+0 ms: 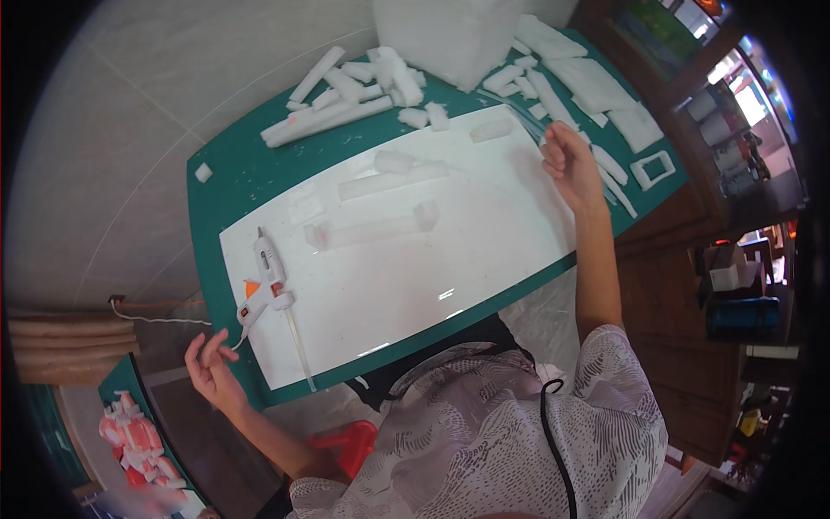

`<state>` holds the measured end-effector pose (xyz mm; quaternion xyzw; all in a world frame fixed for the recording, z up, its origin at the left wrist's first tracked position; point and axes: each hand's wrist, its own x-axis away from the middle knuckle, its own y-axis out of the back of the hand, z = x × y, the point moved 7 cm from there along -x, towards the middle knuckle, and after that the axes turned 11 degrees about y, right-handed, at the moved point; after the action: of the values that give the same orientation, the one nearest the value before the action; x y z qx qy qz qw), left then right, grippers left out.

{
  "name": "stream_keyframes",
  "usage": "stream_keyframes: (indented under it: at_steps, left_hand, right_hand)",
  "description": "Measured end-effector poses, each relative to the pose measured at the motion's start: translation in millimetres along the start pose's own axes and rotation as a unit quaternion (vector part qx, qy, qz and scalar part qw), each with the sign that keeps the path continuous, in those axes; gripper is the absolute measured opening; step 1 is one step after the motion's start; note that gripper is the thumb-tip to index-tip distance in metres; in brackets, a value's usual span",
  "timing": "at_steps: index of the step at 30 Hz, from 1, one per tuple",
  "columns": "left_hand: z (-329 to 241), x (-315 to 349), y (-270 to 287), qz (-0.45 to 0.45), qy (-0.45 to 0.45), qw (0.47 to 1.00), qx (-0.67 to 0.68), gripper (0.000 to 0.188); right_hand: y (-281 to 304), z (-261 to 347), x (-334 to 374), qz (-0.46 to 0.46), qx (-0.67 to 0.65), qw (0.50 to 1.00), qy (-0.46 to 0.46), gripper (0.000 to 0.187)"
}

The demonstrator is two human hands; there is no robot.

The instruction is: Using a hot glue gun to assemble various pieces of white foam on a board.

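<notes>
White glue gun point(266, 285) lies on the white board point(484, 259), just up and to the right of my left hand point(212, 368), its long axis running from the cord end by my fingers up and away from me. My left hand is far nearer; it hangs open at the mat point(216, 199) edge, fingers spread, holding nothing. My right hand point(569, 160) is well apart across the board, loosely curled by the foam strips point(605, 164); I cannot tell whether it grips anything.

White glue gun point(264, 290) flat on board
</notes>
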<state>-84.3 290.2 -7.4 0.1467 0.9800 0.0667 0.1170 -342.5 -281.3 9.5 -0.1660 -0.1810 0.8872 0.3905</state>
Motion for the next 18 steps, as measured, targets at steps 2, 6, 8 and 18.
stream_keyframes:
  at_steps: [2, 6, 8, 18]
  left_hand:
    - [6.0, -0.6, 5.2, -0.012, -0.007, 1.000, 0.021, 0.024]
    - [8.8, -2.4, 0.7, -0.009, -0.014, 0.999, 0.033, 0.021]
    - [4.3, -1.1, -8.9, -0.026, 0.000, 0.999, 0.033, 0.021]
    - [-4.1, 9.1, -6.4, -0.018, 0.039, 0.999, 0.015, 0.032]
  right_hand:
    - [0.8, -1.3, -0.3, 0.001, -0.002, 1.000, 0.001, 0.019]
    - [3.8, -2.7, 3.0, 0.025, 0.001, 1.000, -0.001, 0.019]
    - [3.6, -3.0, 5.0, 0.036, 0.002, 0.999, -0.005, 0.019]
    - [-15.1, -21.1, 0.3, 0.079, 0.088, 0.993, -0.032, 0.018]
